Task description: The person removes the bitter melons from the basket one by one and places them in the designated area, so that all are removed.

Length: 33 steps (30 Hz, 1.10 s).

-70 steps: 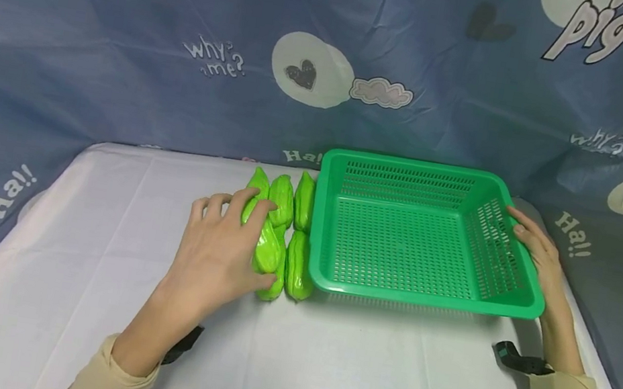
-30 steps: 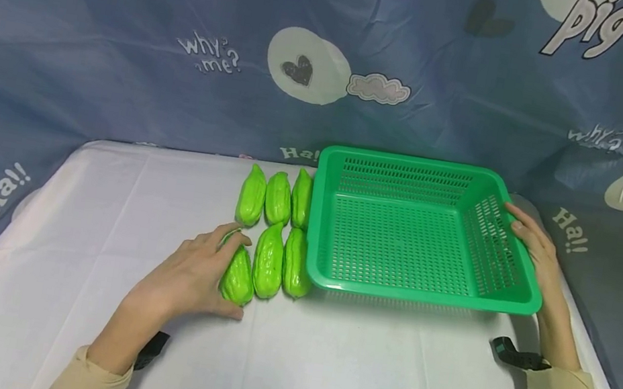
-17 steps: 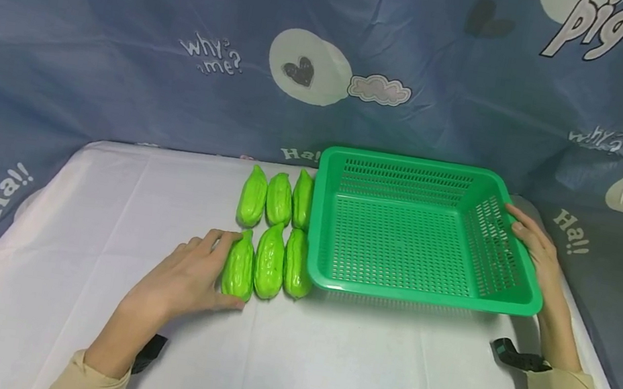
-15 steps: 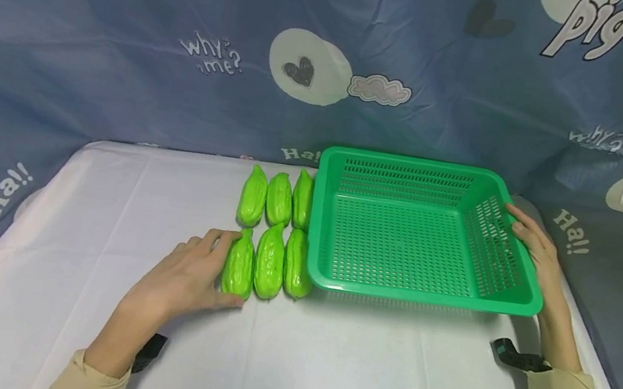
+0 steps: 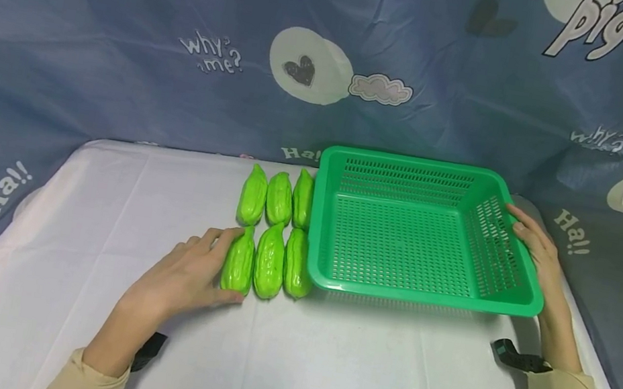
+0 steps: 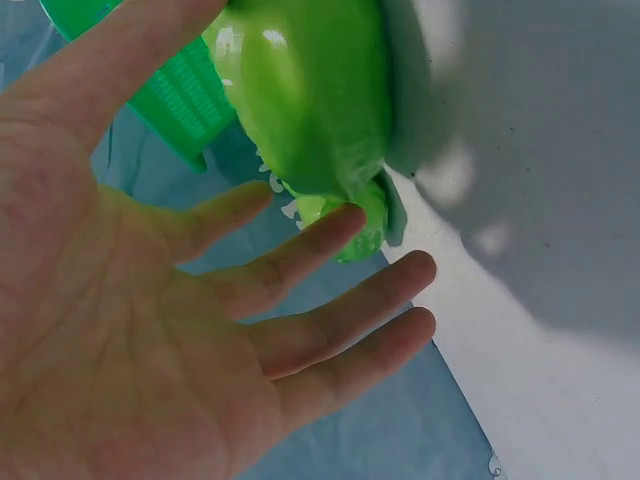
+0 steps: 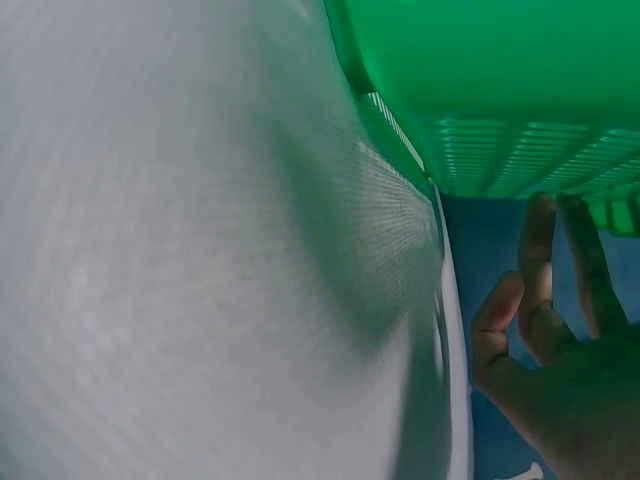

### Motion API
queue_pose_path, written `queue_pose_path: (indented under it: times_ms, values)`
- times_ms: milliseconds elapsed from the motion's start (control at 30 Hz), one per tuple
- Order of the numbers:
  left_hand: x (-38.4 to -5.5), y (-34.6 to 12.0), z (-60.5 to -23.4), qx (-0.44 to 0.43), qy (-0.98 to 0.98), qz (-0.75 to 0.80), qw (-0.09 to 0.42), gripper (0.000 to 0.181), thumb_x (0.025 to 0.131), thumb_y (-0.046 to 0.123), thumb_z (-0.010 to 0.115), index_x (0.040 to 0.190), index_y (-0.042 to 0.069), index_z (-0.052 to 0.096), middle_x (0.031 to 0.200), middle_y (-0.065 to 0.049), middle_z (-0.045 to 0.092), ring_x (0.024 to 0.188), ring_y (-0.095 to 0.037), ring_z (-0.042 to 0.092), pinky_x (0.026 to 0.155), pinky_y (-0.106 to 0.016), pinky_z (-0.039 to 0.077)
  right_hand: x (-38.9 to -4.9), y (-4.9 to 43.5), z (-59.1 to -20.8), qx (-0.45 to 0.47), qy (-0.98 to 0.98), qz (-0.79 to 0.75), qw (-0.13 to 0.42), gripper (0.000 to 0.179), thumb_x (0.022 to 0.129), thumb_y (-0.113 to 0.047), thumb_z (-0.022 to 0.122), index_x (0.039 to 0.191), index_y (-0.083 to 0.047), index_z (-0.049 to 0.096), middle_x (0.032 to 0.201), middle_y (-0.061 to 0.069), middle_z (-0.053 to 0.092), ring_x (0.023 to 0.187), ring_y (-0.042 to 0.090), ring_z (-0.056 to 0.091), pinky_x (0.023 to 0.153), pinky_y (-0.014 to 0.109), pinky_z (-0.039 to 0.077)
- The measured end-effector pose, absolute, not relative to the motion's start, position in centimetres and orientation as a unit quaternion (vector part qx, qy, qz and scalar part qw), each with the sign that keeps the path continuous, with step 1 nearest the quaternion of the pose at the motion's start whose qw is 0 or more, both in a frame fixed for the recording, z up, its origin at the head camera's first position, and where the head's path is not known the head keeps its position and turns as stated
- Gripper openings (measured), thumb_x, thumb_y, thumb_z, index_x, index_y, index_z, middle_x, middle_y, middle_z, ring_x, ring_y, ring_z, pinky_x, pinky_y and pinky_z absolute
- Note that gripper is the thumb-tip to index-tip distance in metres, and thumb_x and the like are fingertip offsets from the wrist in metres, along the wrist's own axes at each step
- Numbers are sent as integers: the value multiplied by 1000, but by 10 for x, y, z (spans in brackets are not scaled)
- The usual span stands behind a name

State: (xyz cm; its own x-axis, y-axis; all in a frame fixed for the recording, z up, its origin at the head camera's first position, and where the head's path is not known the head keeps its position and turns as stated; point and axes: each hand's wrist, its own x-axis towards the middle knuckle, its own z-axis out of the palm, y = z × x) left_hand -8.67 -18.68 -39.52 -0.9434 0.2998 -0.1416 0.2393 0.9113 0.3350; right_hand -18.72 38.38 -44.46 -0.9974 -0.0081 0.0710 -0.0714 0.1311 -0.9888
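Several bright green bitter melons with lengthwise ridges lie left of the basket in two rows. My left hand (image 5: pixel 186 270) is at the front-left bitter melon (image 5: pixel 240 261). Its thumb is by the near end and the index finger by the stem end. Spread, mostly straight fingers (image 6: pixel 345 320) show in the left wrist view, with the bitter melon (image 6: pixel 310 90) beyond the palm. A green plastic basket (image 5: pixel 393 294) has nothing in it. My right hand (image 5: pixel 542 258) holds its right rim; in the right wrist view, fingertips (image 7: pixel 540 205) meet the outside of the basket (image 7: pixel 530 160).
Behind the front row stand three more bitter melons (image 5: pixel 279 200), close to the basket's left wall. A white cloth (image 5: pixel 350 377) covers the table. Blue printed fabric (image 5: pixel 210 97) hangs along the back and sides.
My left hand has come forward and left from over the group to the front-left bitter melon. That melon has shifted slightly away and straightened beside its neighbour. Right hand and basket keep their place.
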Motion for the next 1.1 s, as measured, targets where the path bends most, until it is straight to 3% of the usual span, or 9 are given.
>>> queue_pose_path:
  times_ms: [433, 733, 900, 1100]
  values:
    - [-84, -186, -391, 125, 973, 149, 125, 109, 80, 46, 95, 164, 7, 36, 156, -31, 49, 131, -56, 58, 111, -71, 48, -187, 385, -445, 32, -746, 665, 22, 49, 116, -27, 46, 165, -21, 45, 138, -10, 59, 89, 2, 71, 67, 18, 59]
    - [-86, -184, -391, 128, 972, 148, 127, 106, 83, 45, 93, 165, 10, 35, 156, -31, 50, 130, -56, 59, 110, -70, 49, -187, 386, -445, 36, -744, 667, 22, 48, 116, -26, 46, 164, -21, 47, 134, -10, 63, 84, 2, 71, 65, 18, 59]
    - [-85, -185, -390, 143, 974, 149, 98, 104, 84, 46, 92, 165, 13, 36, 162, -29, 42, 137, -57, 54, 110, -72, 49, -187, 385, -445, 30, -749, 661, 23, 48, 116, -27, 47, 164, -22, 47, 136, -11, 61, 86, 1, 71, 66, 18, 59]
    - [-89, -191, -388, 159, 977, 140, 3, 91, 87, 44, 90, 159, 13, 45, 169, -30, 29, 153, -66, 30, 119, -81, 33, -188, 387, -444, 20, -778, 627, 30, 49, 116, -30, 48, 164, -23, 47, 136, -15, 61, 92, -1, 69, 70, 16, 58]
